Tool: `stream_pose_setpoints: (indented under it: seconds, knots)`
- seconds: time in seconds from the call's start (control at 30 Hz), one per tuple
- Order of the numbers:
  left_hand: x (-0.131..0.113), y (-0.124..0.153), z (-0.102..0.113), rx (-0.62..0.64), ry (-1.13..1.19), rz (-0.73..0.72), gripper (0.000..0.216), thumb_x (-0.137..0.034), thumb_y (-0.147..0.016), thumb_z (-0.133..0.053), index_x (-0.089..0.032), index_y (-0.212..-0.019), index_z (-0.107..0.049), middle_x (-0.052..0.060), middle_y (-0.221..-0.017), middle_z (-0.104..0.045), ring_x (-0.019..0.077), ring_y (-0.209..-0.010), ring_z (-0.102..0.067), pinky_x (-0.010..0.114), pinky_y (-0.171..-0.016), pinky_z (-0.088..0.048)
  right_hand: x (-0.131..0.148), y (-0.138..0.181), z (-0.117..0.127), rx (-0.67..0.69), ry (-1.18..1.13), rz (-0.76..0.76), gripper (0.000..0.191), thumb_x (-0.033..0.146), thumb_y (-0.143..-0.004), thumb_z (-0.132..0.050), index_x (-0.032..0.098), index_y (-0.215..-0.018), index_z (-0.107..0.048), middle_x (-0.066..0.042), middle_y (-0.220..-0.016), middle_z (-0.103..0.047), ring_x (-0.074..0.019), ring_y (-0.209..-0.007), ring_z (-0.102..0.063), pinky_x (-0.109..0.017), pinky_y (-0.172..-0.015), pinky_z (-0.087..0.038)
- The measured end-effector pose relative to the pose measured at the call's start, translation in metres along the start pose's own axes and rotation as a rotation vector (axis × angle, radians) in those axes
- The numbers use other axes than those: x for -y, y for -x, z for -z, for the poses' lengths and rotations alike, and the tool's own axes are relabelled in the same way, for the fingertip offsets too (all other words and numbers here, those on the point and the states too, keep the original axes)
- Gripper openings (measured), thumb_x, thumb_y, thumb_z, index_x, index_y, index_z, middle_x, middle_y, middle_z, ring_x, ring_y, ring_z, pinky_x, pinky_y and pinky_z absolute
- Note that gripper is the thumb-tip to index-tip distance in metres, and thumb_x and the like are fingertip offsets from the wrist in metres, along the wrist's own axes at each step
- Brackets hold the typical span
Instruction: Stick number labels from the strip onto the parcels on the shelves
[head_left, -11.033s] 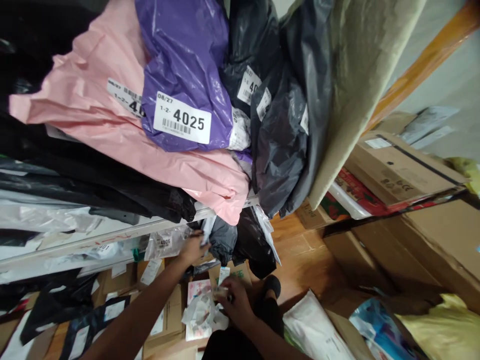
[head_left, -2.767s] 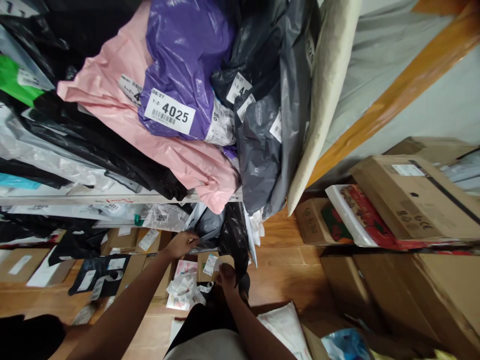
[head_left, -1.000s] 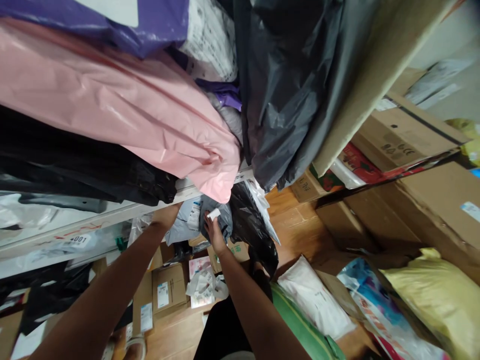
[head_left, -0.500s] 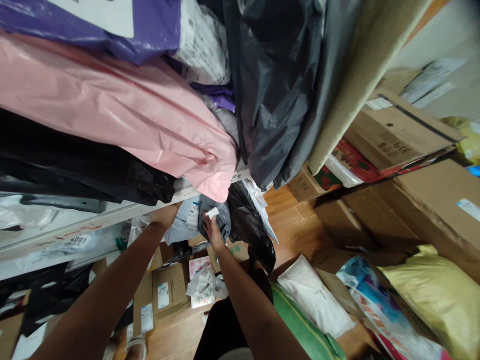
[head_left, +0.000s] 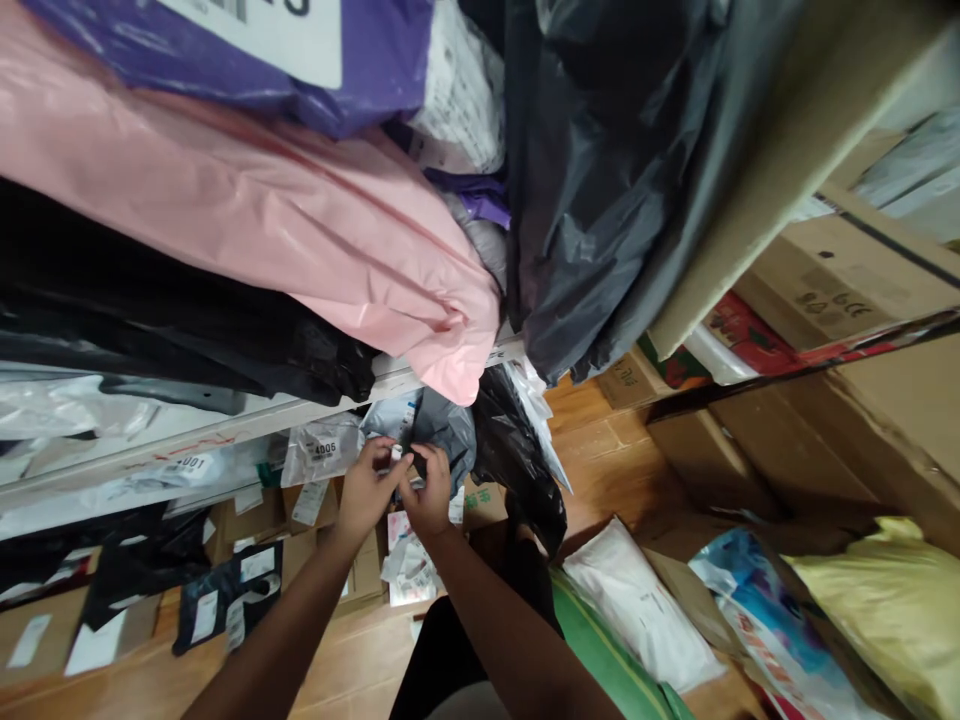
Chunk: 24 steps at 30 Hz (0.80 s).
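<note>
Looking down from my head, I am holding both hands together just under the edge of the white shelf [head_left: 225, 432]. My left hand [head_left: 365, 490] and my right hand [head_left: 429, 497] are meeting at the fingertips. Each one is pinching a small white label [head_left: 395, 452] between thumb and fingers, so both hands are closed on it. The label is sitting at the top of my hands, between the two sets of fingertips. It is just left of a grey mailer bag [head_left: 444, 432] that is hanging out from below the shelf. I cannot tell whether the label is touching that bag.

A clear bag marked 4005 [head_left: 322, 452] is lying just left of my left hand. A black plastic bag [head_left: 517, 455] is drooping to the right of the grey one. Above my hands, a pink poly bag [head_left: 300, 230] is spilling over the shelf edge, with a purple bag [head_left: 315, 60] lying on top of it and a dark grey bag [head_left: 600, 200] beside them.

Below my wrists, crumpled white papers [head_left: 409, 572] are lying on small cardboard boxes [head_left: 367, 572] on the wooden floor [head_left: 600, 450]. Well off to my right, a white mailer [head_left: 645, 612], a yellow bag [head_left: 892, 590] and large cartons [head_left: 847, 275] are lying.
</note>
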<state>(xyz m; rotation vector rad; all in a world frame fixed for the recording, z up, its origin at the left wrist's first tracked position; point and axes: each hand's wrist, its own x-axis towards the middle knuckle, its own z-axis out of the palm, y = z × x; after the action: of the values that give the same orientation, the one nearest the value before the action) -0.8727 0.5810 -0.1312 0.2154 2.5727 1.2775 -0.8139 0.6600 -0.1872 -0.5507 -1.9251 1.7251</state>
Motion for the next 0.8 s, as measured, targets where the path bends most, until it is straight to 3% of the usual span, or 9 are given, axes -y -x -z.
stream_pose_setpoints:
  seconds: [0.17, 0.33, 0.47, 0.57, 0.67, 0.8]
  knots:
    - [0.001, 0.017, 0.005, 0.073, 0.477, 0.347, 0.057, -0.059, -0.055, -0.072, -0.017, -0.093, -0.062, 0.003, -0.079, -0.068, 0.0193, -0.076, -0.064, 0.029, -0.069, -0.052, 0.012, 0.004, 0.007, 0.145, 0.098, 0.100, 0.027, 0.028, -0.077, -0.060, 0.022, -0.104, -0.060, -0.009, -0.099, -0.061, -0.0245, -0.096, -0.054, -0.042, -0.089, -0.042]
    - [-0.004, 0.029, 0.018, 0.141, 0.615, 0.496, 0.045, -0.051, -0.050, -0.080, -0.016, -0.073, -0.064, -0.002, -0.066, -0.067, 0.0135, -0.064, -0.063, 0.022, -0.059, -0.050, 0.009, 0.007, 0.016, 0.253, -0.033, 0.116, 0.037, 0.030, -0.074, -0.067, 0.022, -0.109, -0.058, -0.008, -0.102, -0.058, -0.0216, -0.090, -0.055, -0.035, -0.079, -0.046]
    - [-0.011, 0.035, 0.022, 0.181, 0.681, 0.595, 0.046, -0.047, -0.044, -0.085, -0.015, -0.071, -0.066, 0.001, -0.066, -0.070, 0.0157, -0.061, -0.066, 0.026, -0.061, -0.055, 0.012, 0.011, 0.020, 0.281, -0.193, 0.083, 0.037, 0.034, -0.074, -0.065, 0.022, -0.108, -0.059, -0.006, -0.097, -0.055, -0.0163, -0.077, -0.053, -0.029, -0.066, -0.046]
    - [-0.014, 0.037, 0.025, 0.181, 0.707, 0.631, 0.048, -0.043, -0.043, -0.086, -0.014, -0.074, -0.066, 0.003, -0.070, -0.072, 0.0197, -0.066, -0.069, 0.030, -0.063, -0.057, 0.020, 0.013, 0.019, 0.227, -0.270, -0.022, 0.029, 0.034, -0.075, -0.065, 0.021, -0.101, -0.062, -0.003, -0.089, -0.056, -0.0142, -0.072, -0.053, -0.027, -0.064, -0.046]
    - [-0.018, 0.037, 0.029, 0.204, 0.731, 0.655, 0.049, -0.045, -0.046, -0.085, -0.014, -0.078, -0.065, 0.006, -0.075, -0.073, 0.0225, -0.074, -0.071, 0.028, -0.063, -0.057, 0.029, 0.012, 0.017, 0.189, -0.346, -0.150, 0.016, 0.034, -0.073, -0.067, 0.020, -0.081, -0.066, -0.001, -0.074, -0.059, -0.0139, -0.068, -0.054, -0.027, -0.064, -0.047]
    - [-0.028, 0.037, 0.033, 0.247, 0.759, 0.656, 0.045, -0.039, -0.049, -0.084, -0.013, -0.082, -0.067, 0.009, -0.082, -0.074, 0.0251, -0.082, -0.071, 0.025, -0.060, -0.056, 0.033, 0.007, 0.021, 0.157, -0.529, -0.407, 0.023, 0.042, -0.067, -0.071, 0.019, -0.073, -0.067, 0.002, -0.061, -0.060, -0.0114, -0.055, -0.051, -0.025, -0.054, -0.045]
